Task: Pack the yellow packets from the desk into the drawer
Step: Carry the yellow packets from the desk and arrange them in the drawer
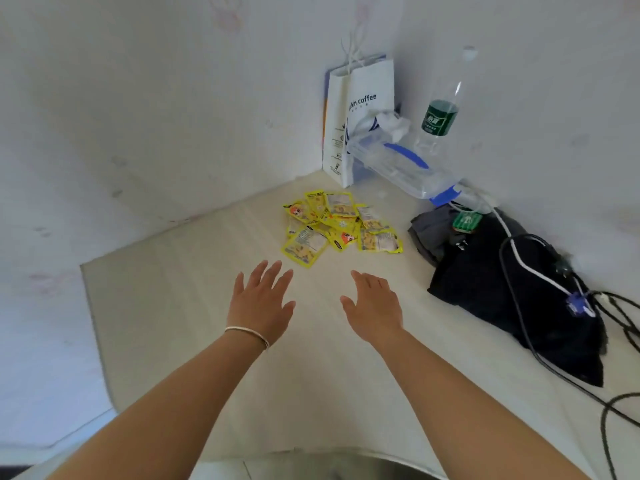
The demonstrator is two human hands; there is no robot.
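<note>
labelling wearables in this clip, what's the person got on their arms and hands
Nothing covers either arm: no sleeves come into view. The left hand has a thin, pale, metal-looking bangle around its wrist. The right hand has nothing at its wrist. There are no gloves and no watch, and no rings show on the fingers.

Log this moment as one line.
stage: pre-grasp | left hand: open, empty | right hand: open, empty | yellow plastic packets: heaped on pale desk, untouched

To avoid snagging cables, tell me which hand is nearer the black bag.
Right. The right hand hovers just left of the black bag; the left hand is farther left.
</note>
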